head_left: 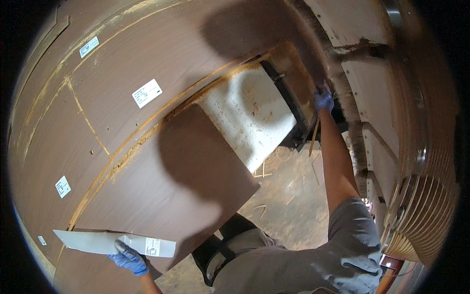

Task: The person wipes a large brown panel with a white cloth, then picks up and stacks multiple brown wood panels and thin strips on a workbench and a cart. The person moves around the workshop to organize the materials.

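Main relation: the pale strip (95, 242) lies at the near left, in the left hand (131, 259); the right hand (324, 99) is well apart from it, at the far right. Long axis of strip runs roughly left to right, its right end slightly nearer the person. Left hand is plainly the closer one.

Left hand: blue glove, closed on the strip's near edge, thumb over the upper face, just left of a white label (152, 247). Right hand: blue glove, arm stretched out, fingers bent at the edge of the brown piece (293, 66) on the far right. I cannot tell how far open it is or whether it grips anything. A thin wooden sliver (314, 138) hangs just below its wrist; held or merely lodged, unclear.

Between the hands: a broad brown panel (132, 196), then a scratched white surface (245, 112) with sawdust on it. A dusty seam (134, 151) runs along the panel's far side.

Containers: none I can make out, so no contents to record.
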`<action>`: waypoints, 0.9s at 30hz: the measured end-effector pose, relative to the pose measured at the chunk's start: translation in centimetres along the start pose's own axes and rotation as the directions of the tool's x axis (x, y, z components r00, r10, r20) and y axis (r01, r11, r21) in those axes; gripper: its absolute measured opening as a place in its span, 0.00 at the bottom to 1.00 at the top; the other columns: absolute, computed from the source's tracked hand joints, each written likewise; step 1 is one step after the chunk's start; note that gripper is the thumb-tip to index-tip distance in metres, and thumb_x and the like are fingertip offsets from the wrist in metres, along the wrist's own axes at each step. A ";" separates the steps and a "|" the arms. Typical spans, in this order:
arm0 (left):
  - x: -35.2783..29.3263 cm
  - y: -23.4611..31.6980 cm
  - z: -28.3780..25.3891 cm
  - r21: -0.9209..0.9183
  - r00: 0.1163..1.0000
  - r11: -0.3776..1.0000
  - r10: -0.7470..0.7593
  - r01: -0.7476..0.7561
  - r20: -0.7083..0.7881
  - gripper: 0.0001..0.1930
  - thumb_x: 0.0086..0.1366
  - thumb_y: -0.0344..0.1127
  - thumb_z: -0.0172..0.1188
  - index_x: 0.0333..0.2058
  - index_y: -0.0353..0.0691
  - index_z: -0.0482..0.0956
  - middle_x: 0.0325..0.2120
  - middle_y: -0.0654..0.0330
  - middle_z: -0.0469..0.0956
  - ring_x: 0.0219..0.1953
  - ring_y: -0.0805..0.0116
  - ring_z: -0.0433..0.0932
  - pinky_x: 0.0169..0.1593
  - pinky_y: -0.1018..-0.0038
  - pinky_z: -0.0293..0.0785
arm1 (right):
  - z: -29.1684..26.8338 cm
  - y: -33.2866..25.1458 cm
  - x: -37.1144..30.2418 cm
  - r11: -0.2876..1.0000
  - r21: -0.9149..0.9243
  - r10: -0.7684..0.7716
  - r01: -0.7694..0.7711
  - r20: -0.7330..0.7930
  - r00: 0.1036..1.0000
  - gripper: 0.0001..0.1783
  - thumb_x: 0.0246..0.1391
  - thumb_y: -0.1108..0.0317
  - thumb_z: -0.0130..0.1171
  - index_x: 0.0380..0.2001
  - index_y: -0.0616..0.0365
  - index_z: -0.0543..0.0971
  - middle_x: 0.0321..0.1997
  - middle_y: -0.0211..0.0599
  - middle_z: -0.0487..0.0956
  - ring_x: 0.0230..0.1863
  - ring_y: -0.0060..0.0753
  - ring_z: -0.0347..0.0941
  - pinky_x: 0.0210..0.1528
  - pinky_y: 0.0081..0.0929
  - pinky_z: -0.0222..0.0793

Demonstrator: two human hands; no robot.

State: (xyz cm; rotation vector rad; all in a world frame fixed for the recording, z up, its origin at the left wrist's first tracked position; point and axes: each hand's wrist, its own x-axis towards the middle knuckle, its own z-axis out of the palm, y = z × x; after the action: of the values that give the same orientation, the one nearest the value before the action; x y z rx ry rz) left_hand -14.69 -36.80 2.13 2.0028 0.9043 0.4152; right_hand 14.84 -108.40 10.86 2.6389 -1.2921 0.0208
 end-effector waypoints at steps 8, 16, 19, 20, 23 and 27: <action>-0.1 0.0 0.2 0.016 1.000 1.000 0.007 -0.008 0.017 0.21 0.66 0.40 0.53 0.49 0.27 0.68 0.46 0.49 0.71 0.42 0.64 0.71 0.48 0.67 0.69 | 0.1 0.7 1.3 0.994 0.011 -0.107 0.107 0.003 0.994 0.23 0.51 0.57 0.55 0.51 0.50 0.73 0.52 0.42 0.73 0.49 0.45 0.71 0.51 0.39 0.67; -0.2 -1.7 -0.2 0.032 0.997 0.997 0.064 -0.065 0.046 0.19 0.66 0.37 0.52 0.49 0.28 0.69 0.45 0.50 0.69 0.42 0.63 0.71 0.45 0.69 0.69 | -0.3 2.8 2.2 0.985 0.089 -0.145 0.148 -0.037 0.989 0.21 0.55 0.59 0.53 0.50 0.55 0.72 0.51 0.43 0.73 0.50 0.42 0.70 0.52 0.37 0.65; -0.1 -0.9 0.2 0.031 0.996 0.996 0.078 -0.079 0.032 0.19 0.66 0.36 0.52 0.49 0.27 0.69 0.45 0.49 0.69 0.43 0.62 0.71 0.46 0.68 0.69 | -1.0 4.1 2.6 0.973 0.176 -0.150 0.151 -0.017 0.989 0.20 0.56 0.59 0.52 0.49 0.57 0.71 0.50 0.44 0.73 0.50 0.40 0.69 0.53 0.36 0.64; 0.0 -0.6 0.3 0.024 0.996 0.996 0.086 -0.086 0.023 0.19 0.66 0.36 0.52 0.50 0.27 0.69 0.45 0.49 0.69 0.43 0.61 0.71 0.46 0.67 0.69 | -1.1 4.5 2.6 0.963 0.219 -0.159 0.157 -0.010 0.987 0.20 0.57 0.59 0.52 0.49 0.58 0.71 0.50 0.44 0.73 0.50 0.40 0.69 0.53 0.36 0.64; 0.2 -0.9 0.2 0.055 0.994 0.992 0.108 -0.109 0.023 0.20 0.65 0.37 0.53 0.49 0.27 0.70 0.45 0.49 0.69 0.43 0.60 0.71 0.47 0.67 0.68 | -0.5 4.3 0.6 0.888 0.373 -0.275 0.268 -0.035 0.961 0.19 0.58 0.60 0.51 0.49 0.60 0.71 0.49 0.44 0.73 0.50 0.39 0.68 0.53 0.35 0.63; -0.1 0.9 0.3 0.007 0.995 0.996 0.093 -0.093 0.034 0.22 0.64 0.38 0.55 0.49 0.25 0.69 0.45 0.48 0.67 0.45 0.58 0.70 0.48 0.66 0.67 | 0.1 0.1 -11.0 0.736 0.052 -0.641 0.675 -0.265 0.720 0.20 0.56 0.62 0.56 0.48 0.62 0.70 0.46 0.41 0.74 0.47 0.37 0.69 0.52 0.32 0.65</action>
State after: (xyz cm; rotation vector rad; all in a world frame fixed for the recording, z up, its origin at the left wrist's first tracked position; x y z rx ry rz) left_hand -14.17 -37.32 2.77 2.0595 0.7958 0.4289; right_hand 7.94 -99.86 9.67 2.9527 -0.2222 0.3144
